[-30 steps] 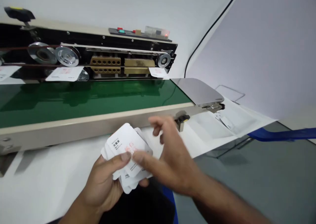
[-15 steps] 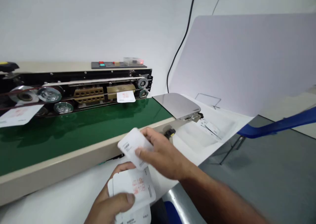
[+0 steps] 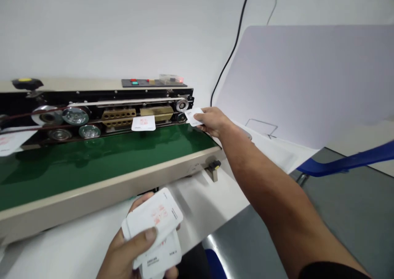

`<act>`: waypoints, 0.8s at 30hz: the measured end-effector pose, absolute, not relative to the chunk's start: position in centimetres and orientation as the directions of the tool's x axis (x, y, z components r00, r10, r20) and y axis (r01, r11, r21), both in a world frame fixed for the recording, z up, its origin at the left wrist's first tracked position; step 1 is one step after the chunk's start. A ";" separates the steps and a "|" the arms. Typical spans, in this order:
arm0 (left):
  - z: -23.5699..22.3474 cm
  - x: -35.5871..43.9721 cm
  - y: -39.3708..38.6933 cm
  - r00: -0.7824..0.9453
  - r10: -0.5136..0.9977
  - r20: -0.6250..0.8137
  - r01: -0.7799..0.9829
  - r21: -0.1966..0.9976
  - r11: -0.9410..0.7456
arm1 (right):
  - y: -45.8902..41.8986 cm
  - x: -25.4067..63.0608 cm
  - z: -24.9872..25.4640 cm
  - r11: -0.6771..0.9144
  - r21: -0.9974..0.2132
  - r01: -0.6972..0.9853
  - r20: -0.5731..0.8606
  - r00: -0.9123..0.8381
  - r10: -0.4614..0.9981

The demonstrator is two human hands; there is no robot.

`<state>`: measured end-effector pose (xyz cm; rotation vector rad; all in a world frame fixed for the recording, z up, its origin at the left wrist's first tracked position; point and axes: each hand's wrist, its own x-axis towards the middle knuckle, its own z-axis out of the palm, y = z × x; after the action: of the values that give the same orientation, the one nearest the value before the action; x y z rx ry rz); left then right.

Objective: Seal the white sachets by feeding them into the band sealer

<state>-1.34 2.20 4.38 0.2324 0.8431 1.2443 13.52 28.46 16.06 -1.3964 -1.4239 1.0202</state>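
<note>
My left hand (image 3: 132, 248) is closed round a stack of small white sachets (image 3: 155, 225) with red print, low in front of the machine. My right hand (image 3: 212, 121) is stretched out to the right end of the sealing machine (image 3: 101, 106) and pinches one white sachet (image 3: 193, 117) at the belt's entry by the small rollers. Another sachet (image 3: 143, 123) hangs in the sealing band further left, over the green conveyor belt (image 3: 92, 156). A third sachet (image 3: 9, 141) shows at the far left edge.
The machine's control panel (image 3: 154, 82) with coloured buttons sits on top. A black cable (image 3: 230, 53) runs up the white wall. A large white board (image 3: 308, 82) leans at the right. A blue chair edge (image 3: 347, 162) and grey floor lie to the right.
My right hand took one sachet off the stack and carried it up and away to the machine's right end. The sachets in the sealing band moved left.
</note>
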 end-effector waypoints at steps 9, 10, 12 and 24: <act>4.6 -1.8 2.2 0.042 0.940 -0.339 -0.751 0.610 0.254 | 24.3 10.7 14.1 0.485 -0.680 0.550 0.484 -0.160 0.860; 4.4 -2.0 2.3 0.061 0.937 -0.345 -0.748 0.605 0.271 | 21.9 11.1 13.6 0.633 -0.544 0.551 0.596 -0.278 0.754; 3.8 -2.2 2.6 0.116 0.934 -0.337 -0.750 0.587 0.305 | 17.2 12.0 12.4 0.833 -0.343 0.435 0.585 -0.595 0.551; 3.1 -2.0 2.3 0.248 0.900 -0.358 -0.729 0.543 0.417 | 14.9 16.5 13.1 0.502 -0.679 0.536 0.135 -0.580 0.803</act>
<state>-2.03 2.34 3.14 0.2895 0.6923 1.1309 16.47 14.88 13.10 -1.1037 -2.3106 0.8251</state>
